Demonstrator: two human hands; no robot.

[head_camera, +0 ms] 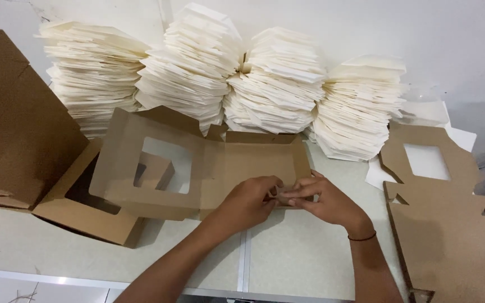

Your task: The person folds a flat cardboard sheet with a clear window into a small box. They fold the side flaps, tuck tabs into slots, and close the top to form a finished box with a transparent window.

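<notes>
1. Both forearms reach in from the bottom edge over the pale counter [287, 264], which has a seam running down its middle; a thin dark band circles the right wrist.
2. At the near wall of the half-folded brown box [254, 160] the left hand [248, 202] and right hand [324, 199] meet, fingers curled and pinched on a small flap of that wall, so both are closed on the cardboard rather than spread.
3. Thin paperboard like this looks light and stiff only along its creases; it would likely bend or tear if squeezed mid-panel, so the folds and corner tabs seem the safest places to take hold.
4. Its windowed lid [152, 163] stands tilted open to the left, hinged to the tray.
5. Left of it sits a finished windowed box [85, 210], with a large plain carton [12, 118] beyond.
6. On the right lies a stack of flat brown blanks [450, 235], each with a cut window.
7. Farthest back, against the white wall, stand four tall piles of cream folded blanks [225, 84].
</notes>
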